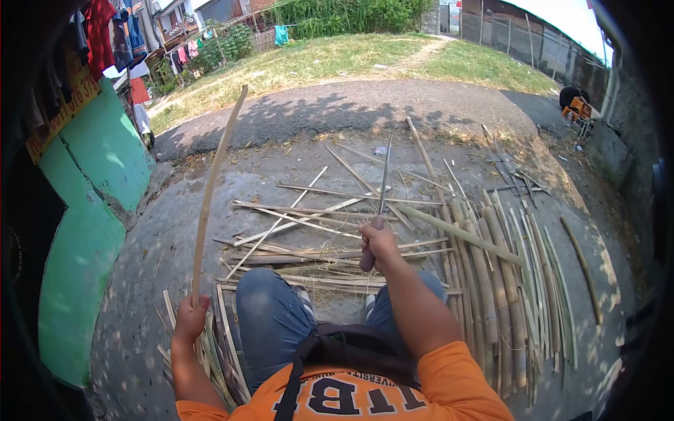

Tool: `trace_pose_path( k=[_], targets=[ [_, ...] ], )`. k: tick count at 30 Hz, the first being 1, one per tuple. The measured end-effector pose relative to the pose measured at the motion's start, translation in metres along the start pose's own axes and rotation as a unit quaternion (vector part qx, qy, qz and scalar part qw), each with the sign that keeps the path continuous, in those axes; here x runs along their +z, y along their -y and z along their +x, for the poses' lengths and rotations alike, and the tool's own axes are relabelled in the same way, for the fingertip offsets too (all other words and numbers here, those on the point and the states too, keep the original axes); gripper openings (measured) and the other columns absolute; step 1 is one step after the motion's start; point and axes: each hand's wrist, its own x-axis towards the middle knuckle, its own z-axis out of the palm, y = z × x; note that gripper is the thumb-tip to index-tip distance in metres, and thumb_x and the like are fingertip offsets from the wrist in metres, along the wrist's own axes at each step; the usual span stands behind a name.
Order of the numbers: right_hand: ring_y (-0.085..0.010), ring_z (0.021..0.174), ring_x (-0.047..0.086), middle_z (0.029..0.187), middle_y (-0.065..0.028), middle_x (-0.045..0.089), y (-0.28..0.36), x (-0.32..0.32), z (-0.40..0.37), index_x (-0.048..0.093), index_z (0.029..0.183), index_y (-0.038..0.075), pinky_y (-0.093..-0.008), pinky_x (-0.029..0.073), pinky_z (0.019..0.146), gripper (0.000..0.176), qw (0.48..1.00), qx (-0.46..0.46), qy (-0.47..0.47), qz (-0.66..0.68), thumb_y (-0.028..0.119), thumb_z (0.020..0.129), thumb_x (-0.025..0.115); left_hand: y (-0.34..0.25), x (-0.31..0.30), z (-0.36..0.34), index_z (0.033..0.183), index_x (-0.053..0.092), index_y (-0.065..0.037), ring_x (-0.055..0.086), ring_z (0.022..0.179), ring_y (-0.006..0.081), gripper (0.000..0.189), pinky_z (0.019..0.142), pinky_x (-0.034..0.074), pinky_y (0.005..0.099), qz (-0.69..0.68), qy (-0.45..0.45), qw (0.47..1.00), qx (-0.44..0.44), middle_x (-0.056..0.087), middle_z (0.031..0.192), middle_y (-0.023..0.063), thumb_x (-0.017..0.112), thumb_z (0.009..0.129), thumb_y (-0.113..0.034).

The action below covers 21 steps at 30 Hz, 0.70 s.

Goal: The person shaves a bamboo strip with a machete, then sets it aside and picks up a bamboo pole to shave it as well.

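Observation:
My left hand [191, 317] is closed around the lower end of a long bamboo strip [212, 186], which stands nearly upright, its tip leaning slightly right. In my right hand [380, 245] is a knife [385, 175], gripped by its thick brown handle, with the long narrow blade pointing up and away from me. Knife and strip are well apart. Split bamboo strips [309, 259] lie crosswise on the ground in front of my knees, with thin shavings among them. More strips [219, 337] lie beside my left forearm.
Bamboo poles [500, 288] and thin slats [544, 281] lie lengthwise at my right. A green wall [84, 245] stands close on the left, below hanging clothes [102, 35]. Ahead, a paved road [337, 112] borders grass [330, 59]. An orange and black object [577, 109] sits far right.

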Motion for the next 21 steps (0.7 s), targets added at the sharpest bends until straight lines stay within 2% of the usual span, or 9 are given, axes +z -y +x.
trace_pose_path(
  k=[2,5,6,9,11,12,15,16,21],
  targets=[
    [-0.0119,0.059,0.058,0.069,-0.0010,0.057,0.010,0.003,-0.007,0.060,0.089,0.006,-0.0308,0.047,0.053,0.024,0.997,-0.062,0.002,-0.056,0.023,0.092,0.077,-0.017,0.008,0.019,0.088,0.053,-0.012,0.039,0.049,0.0056,0.049,0.045,0.032,0.0258,-0.082,0.047,0.995,-0.026,0.044,0.063,-0.0052,0.061,0.101,-0.059],
    [-0.0106,0.061,0.058,0.071,-0.0002,0.059,0.016,0.011,-0.006,0.061,0.094,0.006,-0.0296,0.049,0.056,0.028,0.986,-0.134,0.013,-0.096,0.028,0.093,0.078,-0.045,0.027,0.033,0.088,0.051,-0.013,0.034,0.047,0.0061,0.053,0.045,0.029,0.0255,-0.246,0.198,0.947,-0.058,0.036,0.062,-0.0063,0.054,0.101,-0.064],
    [-0.0099,0.062,0.058,0.071,0.0003,0.060,0.015,0.015,-0.004,0.062,0.095,0.006,-0.0291,0.048,0.056,0.028,0.983,-0.153,0.009,-0.106,0.029,0.093,0.078,-0.046,0.035,0.033,0.094,0.051,-0.014,0.030,0.045,0.0075,0.058,0.044,0.028,0.0264,-0.260,0.241,0.934,-0.042,0.032,0.062,-0.0054,0.048,0.098,-0.072],
    [-0.0107,0.064,0.055,0.071,0.0005,0.061,-0.001,0.017,0.016,0.065,0.093,0.006,-0.0313,0.047,0.061,0.030,0.952,-0.238,-0.022,-0.194,0.032,0.092,0.079,-0.056,0.050,0.022,0.095,0.052,-0.013,0.027,0.047,0.0080,0.060,0.046,0.026,0.0275,-0.332,0.291,0.890,-0.109,0.029,0.062,-0.0059,0.047,0.098,-0.073],
    [-0.0137,0.064,0.054,0.070,-0.0020,0.062,-0.001,0.023,0.015,0.066,0.091,0.005,-0.0335,0.047,0.062,0.032,0.919,-0.292,-0.048,-0.262,0.034,0.091,0.080,-0.033,0.058,0.024,0.096,0.051,-0.014,0.025,0.046,0.0079,0.060,0.045,0.025,0.0270,-0.376,0.325,0.857,-0.136,0.028,0.062,-0.0054,0.044,0.099,-0.073],
    [-0.0251,0.064,0.061,0.072,-0.0102,0.065,0.008,0.033,0.006,0.067,0.090,0.006,-0.0390,0.049,0.063,0.033,0.899,-0.301,-0.074,-0.310,0.036,0.088,0.081,-0.021,0.060,0.028,0.097,0.051,-0.015,0.024,0.045,0.0078,0.059,0.044,0.024,0.0268,-0.396,0.344,0.838,-0.150,0.028,0.062,-0.0051,0.043,0.100,-0.074],
    [-0.0368,0.070,0.066,0.077,-0.0161,0.068,0.026,0.059,-0.008,0.069,0.092,0.007,-0.0427,0.051,0.064,0.033,0.855,-0.330,-0.050,-0.396,0.038,0.088,0.080,0.007,0.067,0.040,0.095,0.050,-0.015,0.022,0.045,0.0077,0.061,0.043,0.023,0.0270,-0.449,0.383,0.786,-0.182,0.028,0.061,-0.0055,0.039,0.100,-0.075],
    [-0.0416,0.077,0.067,0.080,-0.0173,0.070,0.028,0.069,-0.012,0.070,0.094,0.009,-0.0472,0.052,0.066,0.033,0.854,-0.292,-0.039,-0.429,0.040,0.088,0.078,0.010,0.067,0.043,0.093,0.048,-0.016,0.021,0.045,0.0078,0.062,0.042,0.023,0.0270,-0.443,0.381,0.788,-0.193,0.028,0.060,-0.0059,0.035,0.100,-0.076],
    [-0.0430,0.078,0.067,0.079,-0.0168,0.069,0.032,0.105,-0.019,0.067,0.090,0.010,-0.0507,0.052,0.067,0.033,0.802,-0.338,0.063,-0.489,0.042,0.087,0.078,0.021,0.061,0.053,0.091,0.046,-0.017,0.021,0.044,0.0076,0.060,0.042,0.023,0.0267,-0.468,0.391,0.763,-0.213,0.028,0.060,-0.0062,0.033,0.102,-0.074]
  ],
)
